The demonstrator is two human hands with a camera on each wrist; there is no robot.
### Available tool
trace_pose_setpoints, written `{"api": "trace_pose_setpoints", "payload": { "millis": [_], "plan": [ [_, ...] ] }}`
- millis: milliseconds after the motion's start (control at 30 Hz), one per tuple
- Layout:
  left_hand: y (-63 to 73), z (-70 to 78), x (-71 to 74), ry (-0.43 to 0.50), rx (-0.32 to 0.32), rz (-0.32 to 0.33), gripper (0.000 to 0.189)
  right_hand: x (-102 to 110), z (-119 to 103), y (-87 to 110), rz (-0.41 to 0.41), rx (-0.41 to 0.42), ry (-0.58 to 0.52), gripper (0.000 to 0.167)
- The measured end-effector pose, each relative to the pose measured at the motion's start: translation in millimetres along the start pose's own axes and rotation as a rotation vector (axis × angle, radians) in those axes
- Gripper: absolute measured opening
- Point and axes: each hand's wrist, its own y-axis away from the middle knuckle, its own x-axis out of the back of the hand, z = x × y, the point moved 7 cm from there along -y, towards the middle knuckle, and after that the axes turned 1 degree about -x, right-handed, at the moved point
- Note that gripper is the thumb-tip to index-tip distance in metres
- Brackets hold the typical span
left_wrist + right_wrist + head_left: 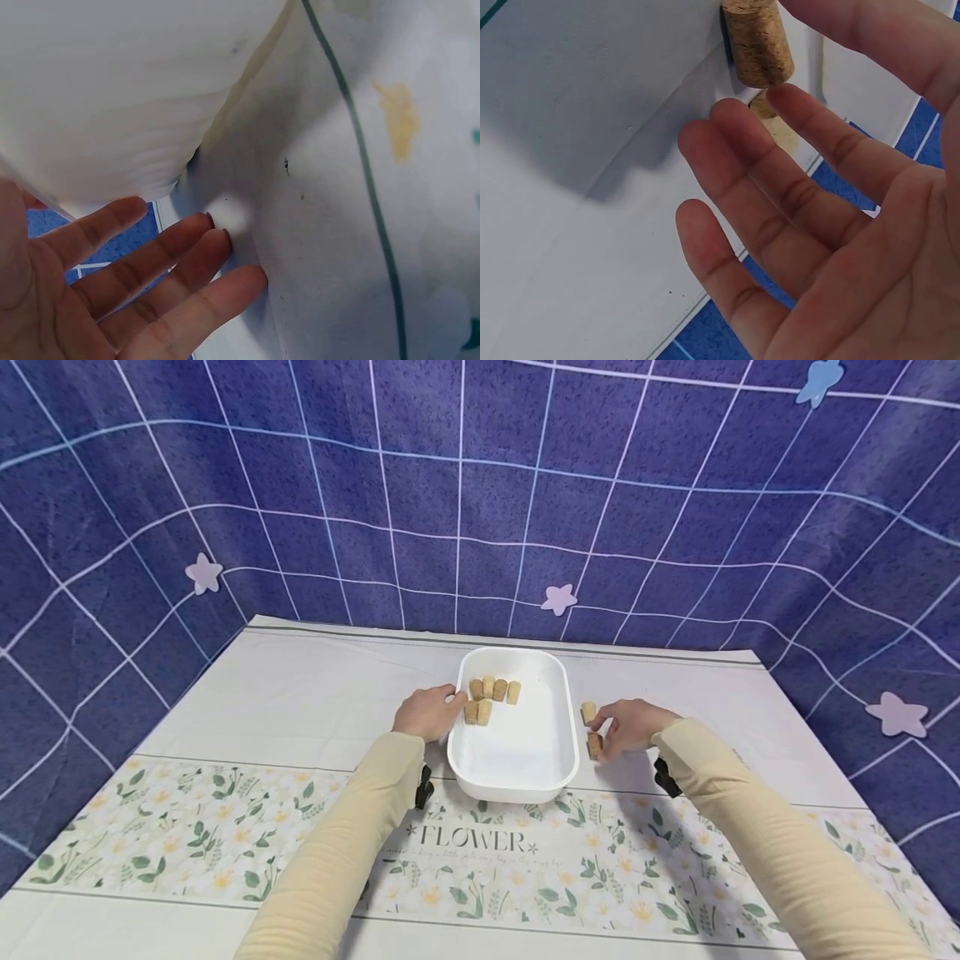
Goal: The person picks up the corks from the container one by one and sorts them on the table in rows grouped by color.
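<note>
A white rectangular tub [513,764] stands mid-table with several corks [499,690] grouped at its upper left. My left hand [431,714] rests at the tub's left side, thumb near the rim; in the left wrist view its fingers [169,262] stretch out loosely beside the tub's outer wall. Right of the tub, my right hand [628,727] reaches over a brown cork [595,746] on the table. In the right wrist view the index fingertip is right at one end of that cork [759,45], the thumb close along its side, the other fingers spread. A paler cork [588,713] lies just beyond.
The table has a white cover with a flowered band [225,835] across its front part, lettered FLOWER. A blue curtain [420,493] with a white grid and star shapes rises behind the table and along both sides.
</note>
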Motion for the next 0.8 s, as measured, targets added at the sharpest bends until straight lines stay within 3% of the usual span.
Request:
{"api": "trace_pose_setpoints", "payload": {
  "millis": [233,467,800],
  "plan": [
    [-0.1,0.3,0.1,0.002,-0.003,0.005,0.057,8.6,-4.3,5.2,0.022,0.026,0.035,0.059],
    [-1.4,-1.2,-0.5,0.009,0.0,0.002,0.058,26.3,-13.5,10.7,0.105,0.096,0.053,0.054],
    [2.2,1.4,1.4,0.002,-0.002,0.005,0.058,45.9,-24.0,13.1,0.227,0.125,0.096,0.043]
  ]
}}
